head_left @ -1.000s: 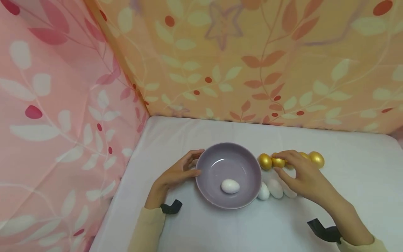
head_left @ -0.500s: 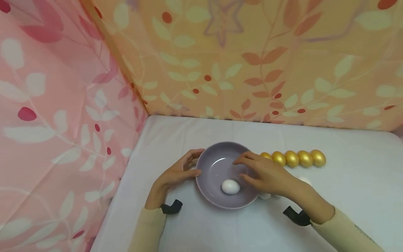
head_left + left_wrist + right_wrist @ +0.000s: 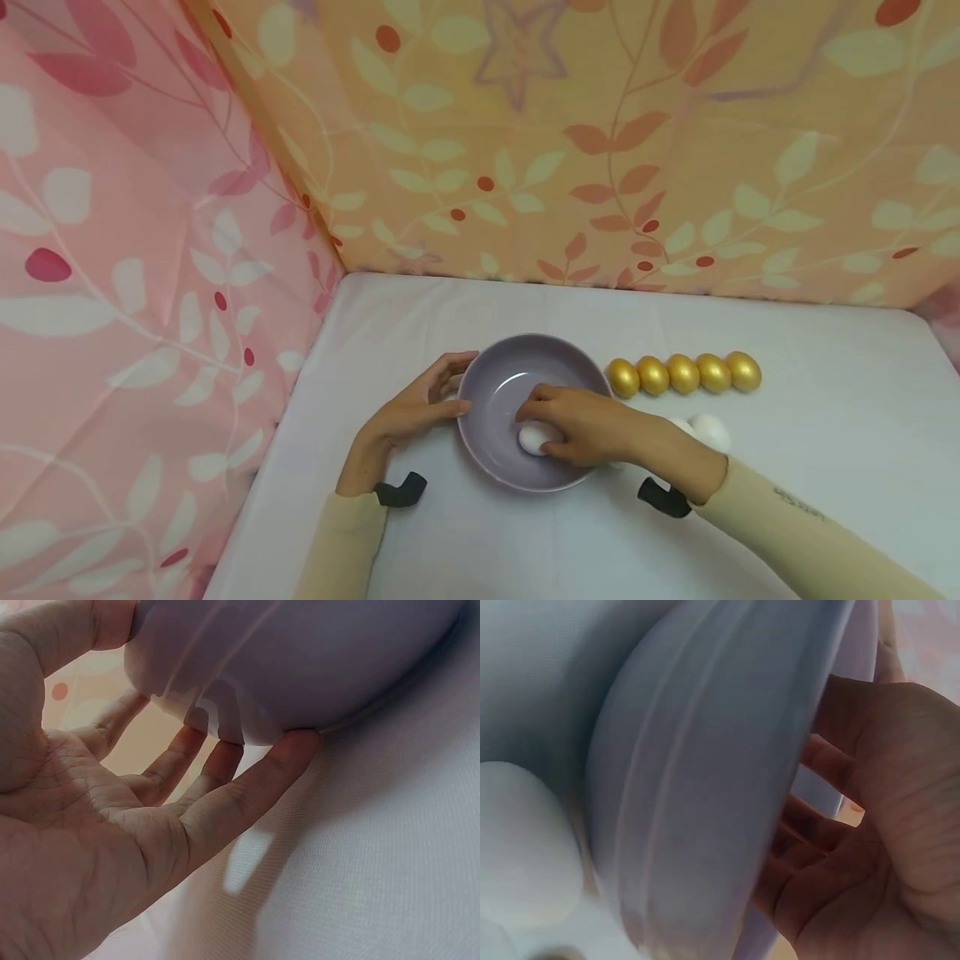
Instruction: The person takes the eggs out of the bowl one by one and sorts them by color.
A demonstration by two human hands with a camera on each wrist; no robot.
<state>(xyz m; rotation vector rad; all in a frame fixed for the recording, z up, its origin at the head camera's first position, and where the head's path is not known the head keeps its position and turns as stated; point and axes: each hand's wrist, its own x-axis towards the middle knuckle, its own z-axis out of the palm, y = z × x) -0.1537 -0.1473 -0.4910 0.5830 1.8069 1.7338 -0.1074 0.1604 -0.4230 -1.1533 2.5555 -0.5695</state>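
Observation:
A purple bowl stands on the white-covered table with one white egg inside it. My left hand holds the bowl's left side, thumb at the rim; in the left wrist view its fingertips touch the outer wall low down. My right hand reaches over the right rim, fingers and thumb curled round the egg. In the right wrist view the bowl wall hides that egg and the fingertips. Outside the bowl, close to its wall, lies another white egg.
Several golden eggs lie in a row right of the bowl. In front of them sit white eggs, partly hidden by my right forearm. Patterned cloth walls enclose the table at the back and left.
My right hand has moved left from beside the golden eggs, over the rim and down into the bowl, and its fingers have closed round the white egg. The left hand stays at the bowl.

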